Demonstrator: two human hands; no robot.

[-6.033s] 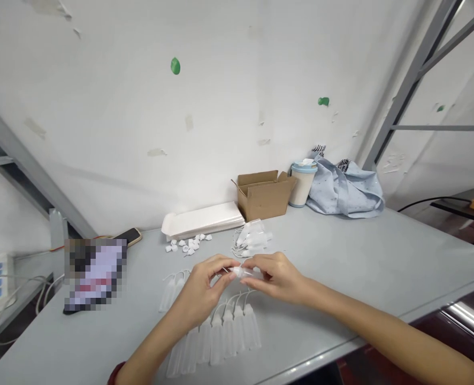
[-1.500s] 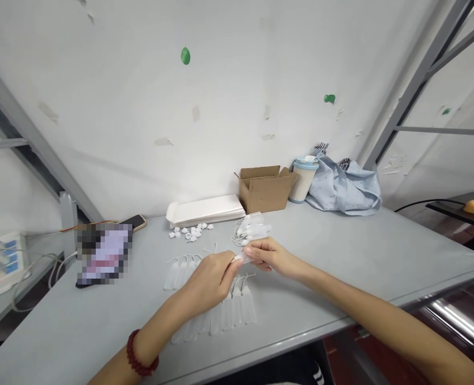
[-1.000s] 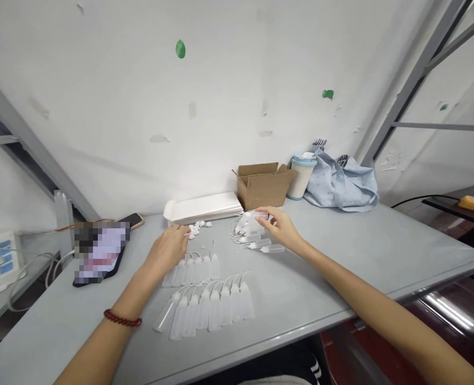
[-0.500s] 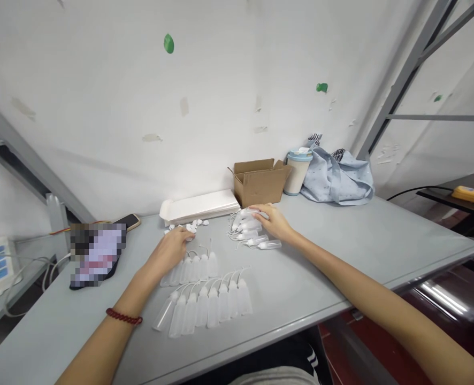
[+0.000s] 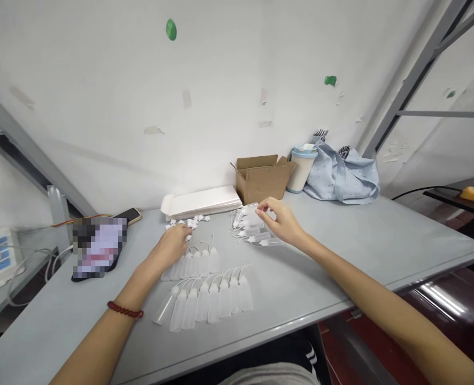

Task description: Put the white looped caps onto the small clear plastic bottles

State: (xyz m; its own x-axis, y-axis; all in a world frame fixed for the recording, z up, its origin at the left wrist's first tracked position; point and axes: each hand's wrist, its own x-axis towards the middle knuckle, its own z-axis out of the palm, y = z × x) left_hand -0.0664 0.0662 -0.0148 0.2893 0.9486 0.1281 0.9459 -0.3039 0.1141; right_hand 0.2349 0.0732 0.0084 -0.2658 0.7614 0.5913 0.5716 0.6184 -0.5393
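Note:
My left hand (image 5: 173, 241) is at the small white pieces (image 5: 199, 219) on the grey table, its fingers curled together. What lies between those fingertips I cannot make out. Behind my left wrist and in front of it, two rows of translucent plastic bottles with thin curved tips (image 5: 213, 302) lie side by side. My right hand (image 5: 277, 218) pinches one clear bottle (image 5: 253, 210) at the top of a loose pile of similar bottles (image 5: 257, 235). The other bottles in that pile rest under and beside my fingers.
Behind the hands are a flat white box (image 5: 203, 202), an open cardboard box (image 5: 267, 182), a blue-lidded cup (image 5: 301, 171) and a pale blue bag (image 5: 341, 176). To the left lies a phone (image 5: 131, 216) beside a blurred-out item (image 5: 98, 248). The table's front edge (image 5: 261, 336) is near.
My right hand has shifted slightly right and its fingers are drawn up over the pile. My left hand stays at the white pieces. The view has tilted a little.

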